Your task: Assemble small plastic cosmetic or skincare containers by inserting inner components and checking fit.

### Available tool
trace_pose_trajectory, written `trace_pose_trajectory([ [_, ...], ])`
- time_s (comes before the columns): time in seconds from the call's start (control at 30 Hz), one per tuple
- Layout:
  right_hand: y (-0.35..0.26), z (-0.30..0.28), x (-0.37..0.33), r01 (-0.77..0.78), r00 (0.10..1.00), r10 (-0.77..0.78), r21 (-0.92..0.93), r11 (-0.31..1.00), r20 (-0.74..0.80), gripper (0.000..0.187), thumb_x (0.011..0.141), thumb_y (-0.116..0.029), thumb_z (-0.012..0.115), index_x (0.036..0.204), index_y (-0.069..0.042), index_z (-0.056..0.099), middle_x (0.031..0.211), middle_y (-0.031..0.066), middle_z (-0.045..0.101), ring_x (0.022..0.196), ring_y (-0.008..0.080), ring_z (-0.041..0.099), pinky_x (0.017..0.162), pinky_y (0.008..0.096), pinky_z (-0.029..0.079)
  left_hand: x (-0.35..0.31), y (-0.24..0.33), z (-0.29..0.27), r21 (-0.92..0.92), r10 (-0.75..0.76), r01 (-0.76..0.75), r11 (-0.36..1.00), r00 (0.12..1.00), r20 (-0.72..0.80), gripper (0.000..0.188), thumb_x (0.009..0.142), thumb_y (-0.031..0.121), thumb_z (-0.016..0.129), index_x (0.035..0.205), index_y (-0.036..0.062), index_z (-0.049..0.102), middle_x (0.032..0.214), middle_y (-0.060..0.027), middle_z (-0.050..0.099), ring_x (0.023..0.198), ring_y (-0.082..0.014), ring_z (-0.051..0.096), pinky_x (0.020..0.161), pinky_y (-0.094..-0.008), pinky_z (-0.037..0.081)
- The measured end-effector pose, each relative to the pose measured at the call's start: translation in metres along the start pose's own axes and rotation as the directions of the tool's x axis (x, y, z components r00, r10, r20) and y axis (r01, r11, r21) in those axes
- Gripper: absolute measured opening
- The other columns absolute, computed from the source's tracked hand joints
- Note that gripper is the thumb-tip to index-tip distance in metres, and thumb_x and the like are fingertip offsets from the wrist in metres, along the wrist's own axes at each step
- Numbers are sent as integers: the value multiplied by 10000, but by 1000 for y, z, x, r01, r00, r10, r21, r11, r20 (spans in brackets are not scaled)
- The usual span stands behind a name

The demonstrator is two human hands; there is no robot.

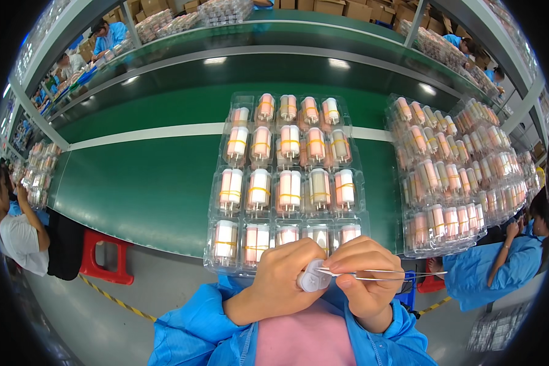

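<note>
My left hand [283,271] is closed around a small whitish-grey part [313,280] with a rounded end face turned up toward me. My right hand [372,283] pinches a pair of thin metal tweezers [409,271], whose rear end sticks out to the right. The tweezer tips reach the top edge of the part; whether they hold anything there is too small to tell. Both hands are close together in front of my chest, just over the near edge of a clear plastic tray [208,259]. In the tray stand rows of paired pink, white and greyish cylinders [290,188] bound with yellow bands.
Stacked clear trays with similar cylinders [436,177] stand at the right of the green workbench [134,183]. A light strip crosses the bench. People sit at both sides [21,235], near a red stool [107,256]. Metal frame posts [36,113] rise at the sides.
</note>
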State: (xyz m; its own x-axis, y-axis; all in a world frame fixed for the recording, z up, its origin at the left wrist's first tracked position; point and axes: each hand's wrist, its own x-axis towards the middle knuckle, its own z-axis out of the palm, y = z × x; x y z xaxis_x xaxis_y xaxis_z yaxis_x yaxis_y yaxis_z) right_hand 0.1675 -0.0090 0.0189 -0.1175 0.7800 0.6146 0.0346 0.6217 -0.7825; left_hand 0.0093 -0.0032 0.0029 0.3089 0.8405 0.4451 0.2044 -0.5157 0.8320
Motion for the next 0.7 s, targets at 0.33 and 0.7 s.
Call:
trace_pose_trajectory([
  [0.33, -1, -1, 1, 30, 999, -29, -35, 999, 25, 111, 733, -34, 746, 825, -19, 685, 793, 108, 690, 698, 243, 649, 627, 307, 513, 1, 1, 0, -15, -4, 4, 1000, 1000, 5, 210, 673, 48, 728, 808, 36, 569, 728, -105, 582, 613, -287, 593, 521, -355, 452],
  [0.7, 3, -1, 1, -3, 1000, 2, 20, 1000, 20, 79, 739, -19, 728, 799, -14, 678, 771, 104, 684, 675, 237, 647, 613, 302, 513, -3, -3, 3, -58, -18, 18, 998, 1000, 7, 209, 667, 41, 723, 794, 31, 557, 709, -116, 563, 596, -292, 573, 510, -356, 437],
])
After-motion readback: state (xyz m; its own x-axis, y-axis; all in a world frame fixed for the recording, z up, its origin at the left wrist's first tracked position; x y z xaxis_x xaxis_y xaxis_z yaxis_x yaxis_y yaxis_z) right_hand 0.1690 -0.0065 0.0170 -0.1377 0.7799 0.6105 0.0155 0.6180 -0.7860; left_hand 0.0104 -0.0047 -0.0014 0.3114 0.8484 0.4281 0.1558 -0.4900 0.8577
